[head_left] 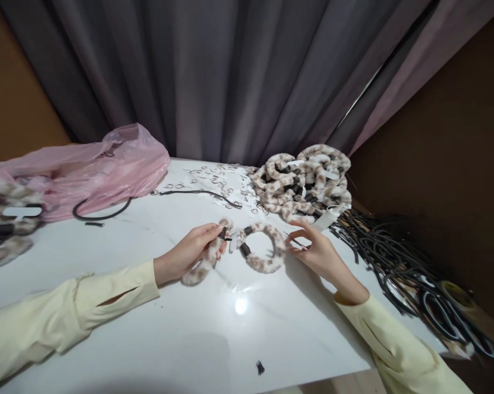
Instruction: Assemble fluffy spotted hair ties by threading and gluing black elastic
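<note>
Pale yellow sleeves [50, 317] reach in from the lower corners, nearest the camera, over a glossy white table [181, 339] backed by a tall greyish-purple curtain [205, 71]. On the far left of the tabletop lies a crumpled pink plastic bag [107, 169]; at the far right rises a heap of spotted furry rings [285, 180], with a tangle of black cords [378, 257] spreading along the table's right side. Between the sleeves, the left hand [193, 249] is clenched around a furry piece [201, 268], gripping it near its dark-banded upper end; its long axis slants from there down to the left, toward the person. The right hand [323, 254] pinches a slim dark tool [298, 243], too small to identify. What seems to matter most is the loose furry ring [276, 241] flat on the table between the two: it lies to the right of the left grip, its dark bands facing that way, while the right fingertips are just beside its opposite rim, making the right hand the nearer; contact there is hard to tell. Small metal rings [220, 186] scatter behind, and one black scrap [260, 368] sits near the front edge.
</note>
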Demonstrator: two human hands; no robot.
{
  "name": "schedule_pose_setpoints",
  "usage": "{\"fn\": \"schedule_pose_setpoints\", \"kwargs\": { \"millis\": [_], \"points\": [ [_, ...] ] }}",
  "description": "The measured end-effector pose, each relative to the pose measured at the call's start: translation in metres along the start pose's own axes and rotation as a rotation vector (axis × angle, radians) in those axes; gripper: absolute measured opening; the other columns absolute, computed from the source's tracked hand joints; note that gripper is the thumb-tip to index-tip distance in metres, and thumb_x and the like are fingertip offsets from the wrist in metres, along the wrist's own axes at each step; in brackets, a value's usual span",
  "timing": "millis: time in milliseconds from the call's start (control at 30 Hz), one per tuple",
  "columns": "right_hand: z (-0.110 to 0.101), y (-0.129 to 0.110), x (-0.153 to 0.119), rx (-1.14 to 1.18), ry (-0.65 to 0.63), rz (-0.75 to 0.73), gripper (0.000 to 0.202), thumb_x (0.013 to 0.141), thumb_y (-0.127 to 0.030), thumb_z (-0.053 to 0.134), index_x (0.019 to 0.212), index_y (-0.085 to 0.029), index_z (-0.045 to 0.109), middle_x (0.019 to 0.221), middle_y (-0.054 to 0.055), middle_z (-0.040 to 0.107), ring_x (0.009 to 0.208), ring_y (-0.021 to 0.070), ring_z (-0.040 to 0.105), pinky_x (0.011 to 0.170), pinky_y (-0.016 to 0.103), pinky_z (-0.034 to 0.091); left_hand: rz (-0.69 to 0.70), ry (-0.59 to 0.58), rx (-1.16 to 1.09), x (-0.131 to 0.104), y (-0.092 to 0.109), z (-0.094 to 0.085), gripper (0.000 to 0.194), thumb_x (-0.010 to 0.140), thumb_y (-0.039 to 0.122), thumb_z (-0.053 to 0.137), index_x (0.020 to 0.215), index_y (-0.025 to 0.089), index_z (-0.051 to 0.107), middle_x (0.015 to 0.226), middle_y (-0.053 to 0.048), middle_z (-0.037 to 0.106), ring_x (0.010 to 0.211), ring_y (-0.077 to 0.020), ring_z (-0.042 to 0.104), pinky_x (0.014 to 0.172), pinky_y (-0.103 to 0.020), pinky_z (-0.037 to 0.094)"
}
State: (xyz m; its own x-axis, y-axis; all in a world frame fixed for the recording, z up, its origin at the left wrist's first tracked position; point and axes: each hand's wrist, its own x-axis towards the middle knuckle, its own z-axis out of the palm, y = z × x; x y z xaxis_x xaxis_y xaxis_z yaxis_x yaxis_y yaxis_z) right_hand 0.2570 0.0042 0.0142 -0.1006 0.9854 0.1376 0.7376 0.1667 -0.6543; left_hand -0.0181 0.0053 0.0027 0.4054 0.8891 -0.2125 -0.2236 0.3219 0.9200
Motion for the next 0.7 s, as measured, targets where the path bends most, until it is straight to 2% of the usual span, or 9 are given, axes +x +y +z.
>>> {"fn": "schedule_pose_setpoints", "kwargs": {
  "millis": [133,267,333,400,467,567,633,700],
  "points": [
    [0.008,-0.006,-0.001,0.034,-0.032,0.106,0.059,0.070,-0.041,0.065,0.120,-0.019,0.043,0.098,0.008,0.065,0.092,0.0263,0.061,0.076,0.037,0.045,0.007,-0.004,-0.008,-0.001,-0.001,0.000,0.030,0.080,0.041,0.058,0.069,0.015,0.050,0.061,-0.001,0.057,0.050,-0.0077,0.050,0.047,-0.016,0.039],
    [0.013,-0.014,0.007,-0.039,-0.099,0.105,0.054,0.071,-0.026,0.062,0.120,-0.015,0.042,0.091,0.007,0.065,0.084,0.0235,0.061,0.074,0.035,0.046,0.005,-0.004,-0.007,-0.002,-0.001,0.000,0.029,0.081,0.040,0.058,0.069,0.015,0.049,0.061,-0.001,0.057,0.049,-0.0076,0.049,0.047,-0.016,0.039],
    [0.003,-0.019,0.022,-0.077,-0.073,0.060,0.051,0.069,-0.019,0.061,0.118,-0.014,0.044,0.090,0.008,0.065,0.082,0.0227,0.061,0.069,0.033,0.048,0.009,-0.006,-0.001,-0.002,-0.002,-0.001,0.029,0.081,0.040,0.057,0.070,0.015,0.049,0.061,-0.001,0.057,0.050,-0.0078,0.048,0.047,-0.016,0.039],
    [-0.024,-0.029,0.046,-0.119,0.056,-0.010,0.052,0.068,-0.017,0.064,0.116,-0.013,0.046,0.091,0.009,0.064,0.081,0.0225,0.062,0.063,0.031,0.048,0.011,-0.015,0.007,-0.001,-0.003,-0.002,0.029,0.081,0.041,0.056,0.071,0.015,0.049,0.061,-0.001,0.056,0.049,-0.0078,0.048,0.046,-0.016,0.038],
    [-0.064,-0.042,0.078,-0.201,0.263,-0.101,0.050,0.067,-0.018,0.068,0.114,-0.013,0.051,0.091,0.009,0.064,0.082,0.0223,0.061,0.062,0.030,0.048,0.001,-0.023,0.001,0.000,-0.005,-0.003,0.027,0.082,0.041,0.056,0.075,0.015,0.050,0.061,0.000,0.055,0.050,-0.0080,0.047,0.046,-0.017,0.037],
    [-0.133,-0.068,0.122,-0.307,0.498,-0.050,0.051,0.061,-0.028,0.074,0.105,-0.010,0.057,0.090,0.012,0.063,0.087,0.0250,0.061,0.064,0.031,0.045,-0.015,-0.013,-0.018,0.000,-0.005,-0.004,0.026,0.082,0.040,0.057,0.077,0.015,0.050,0.062,0.000,0.055,0.051,-0.0087,0.049,0.047,-0.017,0.038],
    [-0.169,-0.086,0.135,-0.343,0.615,-0.001,0.048,0.063,-0.040,0.067,0.099,-0.010,0.059,0.096,0.011,0.061,0.095,0.0292,0.059,0.061,0.029,0.042,-0.018,-0.002,-0.022,-0.001,-0.005,-0.003,0.026,0.082,0.039,0.057,0.076,0.015,0.050,0.062,0.000,0.055,0.052,-0.0090,0.049,0.047,-0.018,0.038],
    [-0.187,-0.103,0.130,-0.319,0.706,0.020,0.048,0.070,-0.048,0.057,0.098,-0.010,0.060,0.093,0.009,0.060,0.091,0.0264,0.060,0.052,0.026,0.038,-0.020,0.002,-0.018,-0.002,-0.004,-0.002,0.025,0.082,0.038,0.057,0.075,0.015,0.050,0.062,0.000,0.055,0.052,-0.0089,0.049,0.047,-0.018,0.037]
  ]
}}
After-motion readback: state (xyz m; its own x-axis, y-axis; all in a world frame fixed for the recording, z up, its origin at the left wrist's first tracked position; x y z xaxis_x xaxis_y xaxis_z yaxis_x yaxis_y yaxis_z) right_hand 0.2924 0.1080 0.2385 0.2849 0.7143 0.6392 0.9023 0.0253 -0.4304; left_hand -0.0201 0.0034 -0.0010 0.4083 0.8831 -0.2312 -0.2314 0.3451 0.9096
